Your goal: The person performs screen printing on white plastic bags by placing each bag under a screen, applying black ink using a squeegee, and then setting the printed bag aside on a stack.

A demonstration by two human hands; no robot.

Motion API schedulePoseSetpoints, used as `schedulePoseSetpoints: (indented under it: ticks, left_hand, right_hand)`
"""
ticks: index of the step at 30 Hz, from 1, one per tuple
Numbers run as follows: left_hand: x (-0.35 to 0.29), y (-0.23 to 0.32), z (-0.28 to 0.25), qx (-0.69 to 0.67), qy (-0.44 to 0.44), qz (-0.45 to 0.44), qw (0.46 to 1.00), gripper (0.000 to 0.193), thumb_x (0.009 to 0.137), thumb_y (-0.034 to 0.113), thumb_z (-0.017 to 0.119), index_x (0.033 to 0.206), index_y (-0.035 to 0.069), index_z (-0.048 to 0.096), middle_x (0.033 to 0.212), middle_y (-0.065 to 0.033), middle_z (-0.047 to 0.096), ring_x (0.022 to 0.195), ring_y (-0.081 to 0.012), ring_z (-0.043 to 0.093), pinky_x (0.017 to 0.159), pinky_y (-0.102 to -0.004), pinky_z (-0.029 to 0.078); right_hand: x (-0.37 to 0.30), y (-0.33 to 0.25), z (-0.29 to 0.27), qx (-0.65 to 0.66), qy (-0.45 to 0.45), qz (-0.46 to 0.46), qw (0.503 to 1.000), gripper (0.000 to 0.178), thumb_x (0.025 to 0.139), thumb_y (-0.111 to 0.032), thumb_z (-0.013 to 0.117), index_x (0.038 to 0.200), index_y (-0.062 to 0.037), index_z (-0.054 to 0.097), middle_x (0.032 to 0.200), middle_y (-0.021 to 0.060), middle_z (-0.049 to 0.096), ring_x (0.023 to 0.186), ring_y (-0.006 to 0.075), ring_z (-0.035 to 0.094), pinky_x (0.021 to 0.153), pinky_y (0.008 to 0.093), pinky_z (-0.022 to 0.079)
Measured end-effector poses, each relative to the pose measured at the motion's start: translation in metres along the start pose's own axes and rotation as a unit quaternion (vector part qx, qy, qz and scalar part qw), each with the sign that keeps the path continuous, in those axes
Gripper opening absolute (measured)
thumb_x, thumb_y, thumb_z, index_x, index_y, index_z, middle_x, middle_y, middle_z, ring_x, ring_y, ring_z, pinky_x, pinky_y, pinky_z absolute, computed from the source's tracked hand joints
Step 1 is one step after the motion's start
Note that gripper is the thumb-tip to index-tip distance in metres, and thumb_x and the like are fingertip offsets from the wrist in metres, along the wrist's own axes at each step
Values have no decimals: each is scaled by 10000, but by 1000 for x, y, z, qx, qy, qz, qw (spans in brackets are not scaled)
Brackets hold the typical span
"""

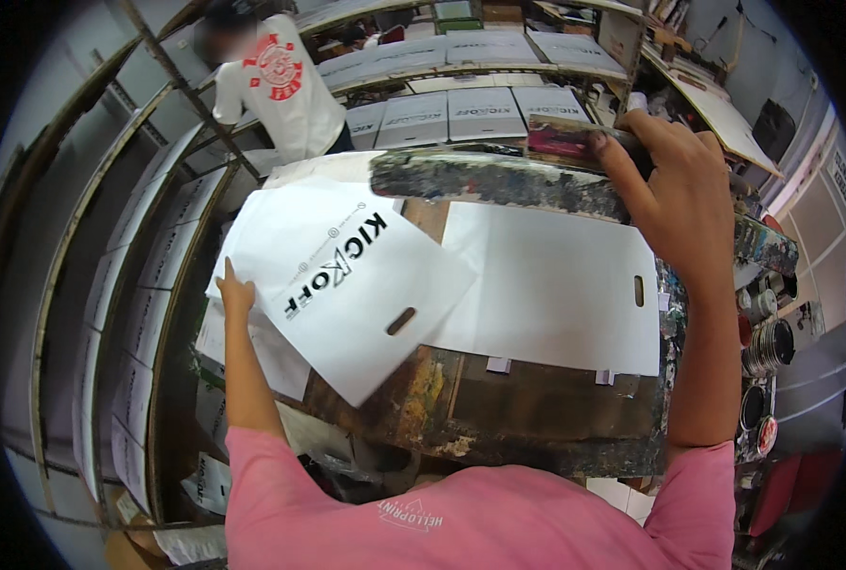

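Observation:
My left hand [236,291] pinches the far-left edge of a white plastic bag [385,328] with black printing and an oval cut-out handle. That bag is tilted, partly over a pile of similar bags and partly over a blank white bag [556,285]. The blank bag lies flat on the printing board [537,408], its handle hole to the right. My right hand [675,185] is closed around a squeegee [561,139] with pinkish stains, just above the raised, ink-crusted screen frame [499,179]. Whether my fingers also touch the frame is hidden.
Drying racks with printed bags stand at the left [162,256] and the back [485,114]. Another person in a white shirt [285,90] stands at the back left. Several ink cans [770,344] crowd the right side. Small white tabs [499,365] stick out along the board.

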State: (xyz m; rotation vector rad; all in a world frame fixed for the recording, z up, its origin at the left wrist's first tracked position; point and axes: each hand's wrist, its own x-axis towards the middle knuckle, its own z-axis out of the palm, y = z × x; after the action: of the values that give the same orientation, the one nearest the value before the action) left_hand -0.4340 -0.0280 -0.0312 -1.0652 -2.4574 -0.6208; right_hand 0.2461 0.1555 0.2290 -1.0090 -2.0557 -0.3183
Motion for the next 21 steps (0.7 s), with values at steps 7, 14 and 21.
schedulePoseSetpoints:
  ticks: [7, 14, 21]
  left_hand:
    - [-156, 288, -101, -474, -340, 175, 793, 690, 916, 220, 845, 1518, 67, 545, 1505, -133, 602, 1347, -233, 580, 1110, -374, 480]
    - [-308, 313, -118, -794, -430, -276, 330, 1055, 977, 801, 434, 1574, -52, 264, 1505, -319, 480, 1425, -431, 494, 1228, -593, 376]
    - [-356, 292, -53, -697, -462, -396, 380, 1024, 1019, 779, 384, 1560, -78, 239, 1494, -307, 484, 1391, -414, 536, 1182, -533, 447]
  right_hand:
    - [-42, -11, 7, -56, -21, 10, 998, 604, 960, -439, 667, 1427, -65, 580, 1066, 199, 707, 965, 388, 613, 962, 505, 434]
    - [-156, 13, 29, 80, -444, -46, 891, 483, 905, -210, 756, 1331, -21, 630, 1202, 190, 665, 1170, 403, 599, 987, 499, 483]
    - [-162, 109, 204, 133, -277, -59, 950, 324, 984, -217, 663, 1294, -124, 646, 1066, 150, 686, 1066, 392, 640, 896, 518, 516]
